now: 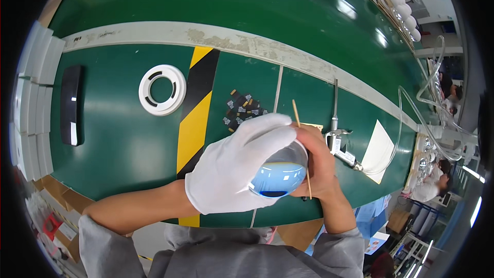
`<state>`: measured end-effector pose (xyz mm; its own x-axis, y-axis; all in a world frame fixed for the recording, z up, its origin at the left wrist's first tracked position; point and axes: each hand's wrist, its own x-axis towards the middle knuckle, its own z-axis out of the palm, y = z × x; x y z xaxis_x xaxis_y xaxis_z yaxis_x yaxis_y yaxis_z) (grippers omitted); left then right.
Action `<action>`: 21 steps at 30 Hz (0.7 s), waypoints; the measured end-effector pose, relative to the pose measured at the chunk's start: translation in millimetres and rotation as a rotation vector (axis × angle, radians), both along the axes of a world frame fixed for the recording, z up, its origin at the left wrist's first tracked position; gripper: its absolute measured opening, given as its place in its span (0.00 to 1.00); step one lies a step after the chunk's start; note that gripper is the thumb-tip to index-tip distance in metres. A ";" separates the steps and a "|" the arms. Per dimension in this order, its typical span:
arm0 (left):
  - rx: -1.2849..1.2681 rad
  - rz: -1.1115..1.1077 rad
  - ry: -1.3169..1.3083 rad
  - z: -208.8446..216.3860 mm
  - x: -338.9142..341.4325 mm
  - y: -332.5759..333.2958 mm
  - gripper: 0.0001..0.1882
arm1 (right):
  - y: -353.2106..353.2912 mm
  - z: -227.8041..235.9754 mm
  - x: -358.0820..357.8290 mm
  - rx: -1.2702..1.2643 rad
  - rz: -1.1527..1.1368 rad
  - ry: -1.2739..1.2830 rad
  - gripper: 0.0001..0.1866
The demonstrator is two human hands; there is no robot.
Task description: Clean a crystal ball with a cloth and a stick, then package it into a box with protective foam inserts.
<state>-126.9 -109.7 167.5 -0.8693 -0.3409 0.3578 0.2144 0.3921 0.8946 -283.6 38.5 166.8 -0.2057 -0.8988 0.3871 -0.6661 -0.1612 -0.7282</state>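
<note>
My left hand (224, 172), in a white glove, is closed round a glossy rounded dome (280, 177) with a clear, bluish reflecting face, tilted toward me. Bare, my right hand (320, 159) curls against the dome's right side. A thin wooden stick (295, 111) runs down between the dome and the right palm, held in that hand; part of it is hidden by the fingers. Just beyond the glove lies a loose pile of small black cards (242, 110) with gold-coloured ends.
Left of the yellow-black tape (191, 134) lie a white slotted ring (144, 92) and a black curved bar (72, 105). An air blow gun (338, 149) with a clear hose rests on the right, beside a white sheet (380, 146). White boxes (36, 103) are stacked at the left edge.
</note>
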 end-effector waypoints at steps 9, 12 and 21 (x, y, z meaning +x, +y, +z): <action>-0.011 0.004 0.014 -5.5 -1.0 3.2 0.42 | -1.9 -1.2 1.1 -0.037 0.027 -0.004 0.43; -0.018 -0.002 0.018 -4.0 -0.3 2.1 0.43 | -3.4 0.3 2.2 -0.051 0.025 0.015 0.43; -0.008 0.006 -0.024 -2.8 1.1 4.7 0.44 | -2.8 2.3 -1.0 -0.006 0.064 0.023 0.44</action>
<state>-125.7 -105.0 164.7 -0.8754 -0.3436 0.3399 0.1906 0.4009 0.8961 -284.6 35.7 169.2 -0.1385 -0.9073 0.3969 -0.6709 -0.2088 -0.7115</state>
